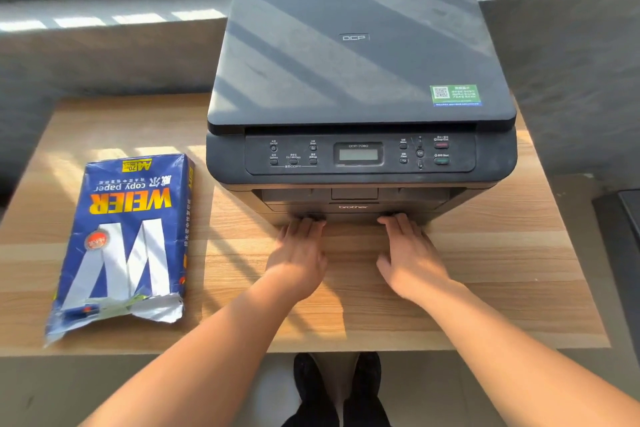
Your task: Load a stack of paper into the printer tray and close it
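Fingertips of both your hands are tucking under the lower front edge of the printer (360,55), right where the paper tray's front panel (353,208) sits flush with the body. Your left hand (299,253) is lying palm down on the wooden table (502,274), fingers reaching to the left end of the panel; your right hand (410,253) is mirroring it toward the right end. Whether the fingers are hooking a recess or merely pressing against the panel I cannot tell, since the tips are disappearing into shadow; neither hand is holding anything loose.

The tray is looking fully shut, so you are probably either starting to draw it out or seating it home. The ream of copy paper (124,239) is lying on the table well to the left of the printer, its wrapper torn open at the near end, and no loose stack is showing.

If you are pulling, you should be drawing with both hands evenly so the tray is sliding straight rather than racking to one side. The printer may be creeping toward you across the smooth table, so keep the pull gentle and low. Watch the table's near edge as the tray is coming out.
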